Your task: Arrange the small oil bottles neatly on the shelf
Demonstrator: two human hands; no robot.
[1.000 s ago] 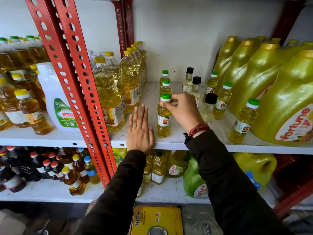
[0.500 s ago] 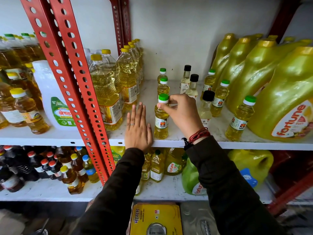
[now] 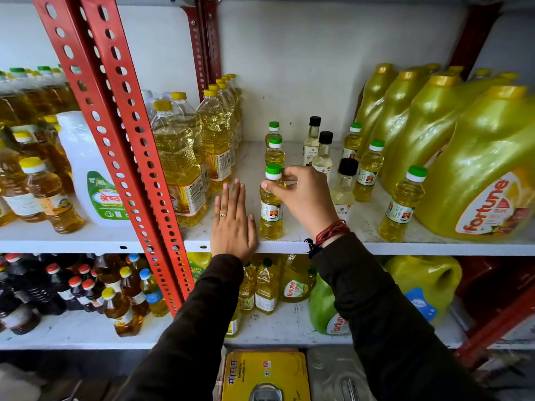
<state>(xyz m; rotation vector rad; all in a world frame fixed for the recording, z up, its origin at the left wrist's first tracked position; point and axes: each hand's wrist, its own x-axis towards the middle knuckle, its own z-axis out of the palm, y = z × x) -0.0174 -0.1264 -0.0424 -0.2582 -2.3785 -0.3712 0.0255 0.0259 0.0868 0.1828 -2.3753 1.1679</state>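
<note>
green-capped small oil bottle stands upright at the white shelf front edge, long axis vertical, cap up. right hand pinches its neck with fingertips. left hand lies flat and open on the shelf just left of it, holding nothing. two more green-capped bottles line up behind the right hand's bottle.

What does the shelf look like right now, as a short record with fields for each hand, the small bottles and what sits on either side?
right hand: pinching the neck of the front green-capped bottle, which stands upright near the shelf edge
left hand: flat on the shelf, open, just left of that bottle
small bottles: three rows running front to back, green-capped, black-capped, green-capped
left side: tall yellow-capped bottles
right side: large yellow jugs
</note>
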